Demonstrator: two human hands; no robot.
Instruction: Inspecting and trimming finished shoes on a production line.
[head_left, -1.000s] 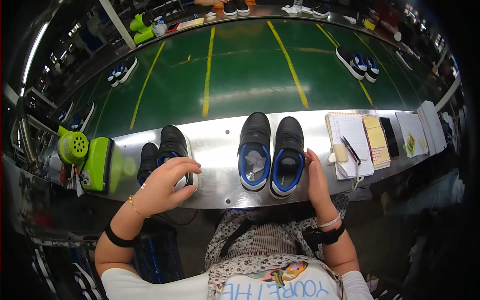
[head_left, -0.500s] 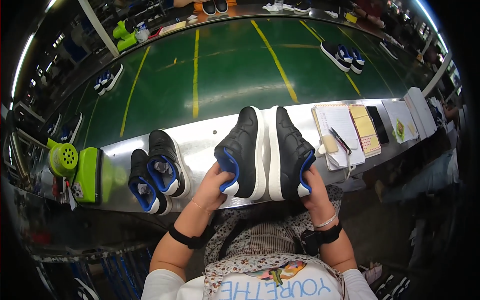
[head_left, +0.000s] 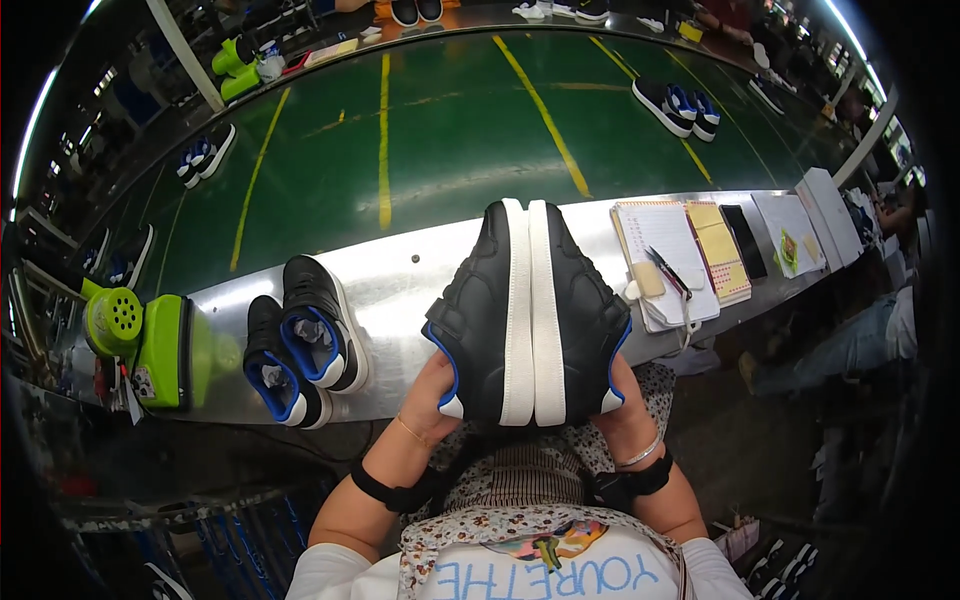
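**Two-Handed Hold at the Heels**

A blue-lined, white-soled, black leather-like shoe [head_left: 475, 330] and its matching black shoe [head_left: 570, 330] are held sole facing sole, toes away, over the near edge of the shiny metal table [head_left: 390, 300]. Each heel is clasped, one by the left grip [head_left: 428, 400], one by the right grip [head_left: 625, 412]; most fingers are hidden. Light weight, pliant uppers and stiffer soles may be expected; the heel appears soundest for holding. Sideways room is bounded by a second blue-lined black pair [head_left: 298, 337] and a white-paged spiral notebook [head_left: 680, 250].
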